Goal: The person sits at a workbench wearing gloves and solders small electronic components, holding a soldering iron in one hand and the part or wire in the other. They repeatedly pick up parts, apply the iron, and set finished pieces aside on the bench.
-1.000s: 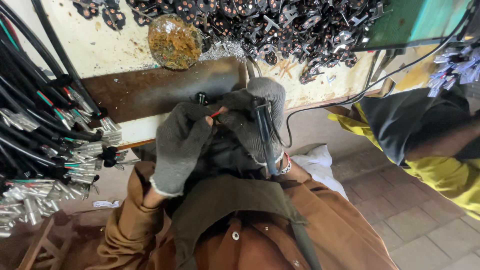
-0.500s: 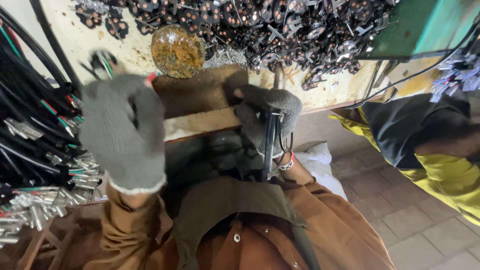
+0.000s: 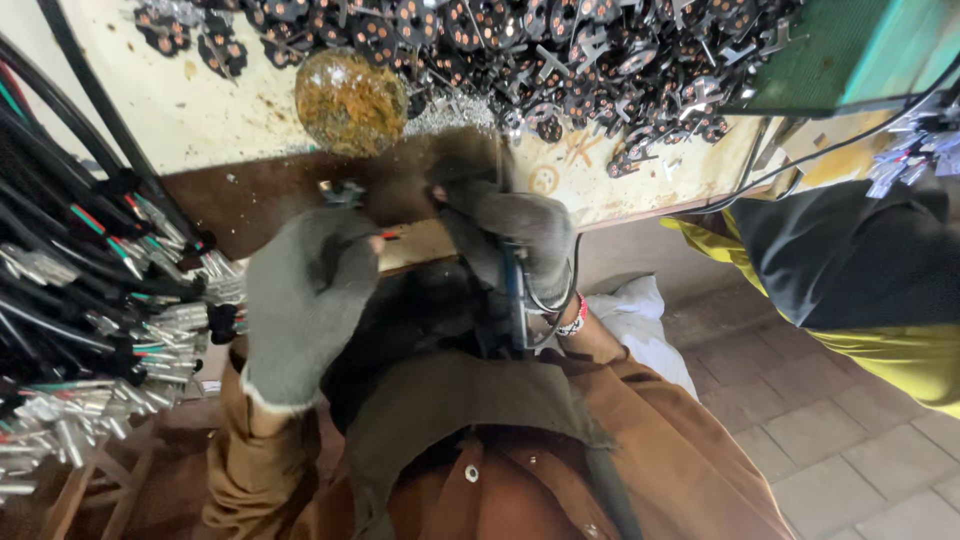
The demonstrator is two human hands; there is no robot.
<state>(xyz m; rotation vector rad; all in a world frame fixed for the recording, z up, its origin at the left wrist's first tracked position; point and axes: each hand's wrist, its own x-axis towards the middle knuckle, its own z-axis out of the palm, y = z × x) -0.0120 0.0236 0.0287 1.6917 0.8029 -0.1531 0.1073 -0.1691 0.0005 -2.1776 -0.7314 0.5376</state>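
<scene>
Your left hand (image 3: 305, 300), in a grey knit glove, is clenched around a small piece with a red wire end (image 3: 390, 237) poking out toward the other hand; the piece itself is mostly swallowed by the glove. Your right hand (image 3: 510, 235) is gripped on a slim dark tool (image 3: 516, 300) whose cord loops down past your wrist. Both meet over the worn wooden board (image 3: 260, 195) at the edge of the surface (image 3: 180, 110).

The tool tip works right beside your left fingers, so a slip could catch the glove. The trailing cord could also snag on your sleeve and jerk the tip off the wire.

Left of you lie bundles of black cables with metal lugs (image 3: 90, 300); above, a heap of small black connector parts (image 3: 560, 60) and a rusty round lump (image 3: 350, 100). The tool tip and its contact point are hidden, and another person's yellow sleeve (image 3: 870, 340) is cut off at right.
</scene>
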